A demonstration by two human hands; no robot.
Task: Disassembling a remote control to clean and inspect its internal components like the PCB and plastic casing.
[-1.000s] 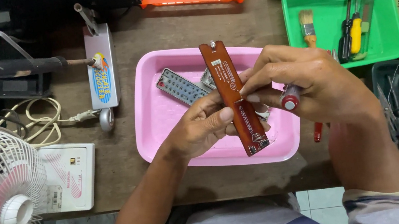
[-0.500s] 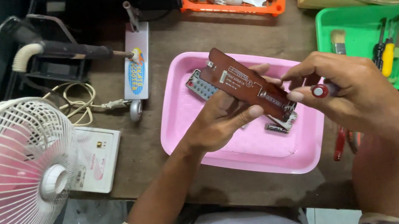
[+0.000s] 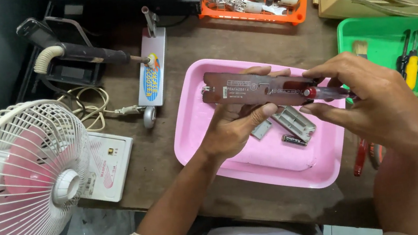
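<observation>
Since half a second back the board has swung from a slant to nearly level across mid-frame, and the view has slid left so the fan fills more of the lower left. My left hand [image 3: 234, 125] grips the long brown circuit board [image 3: 253, 89] from below, thumb along its lower edge, fingers curled behind it. My right hand [image 3: 379, 106] is closed around a red-handled screwdriver [image 3: 324, 91], pinched at the collar, shaft lying along the board's right end. Board sits above the pink tray [image 3: 195, 135], centre of frame, not touching it. In the tray under my hands: grey plastic cover [image 3: 296, 122], smaller grey piece [image 3: 261, 129], a black battery [image 3: 294, 140]. Red-handled pliers [image 3: 359, 157] lie just right of the tray. Green tray [image 3: 386, 35] with tools upper right, orange tray [image 3: 260, 16] of parts top centre, white fan [image 3: 19, 185] lower left, soldering iron [image 3: 88, 55] upper left.
</observation>
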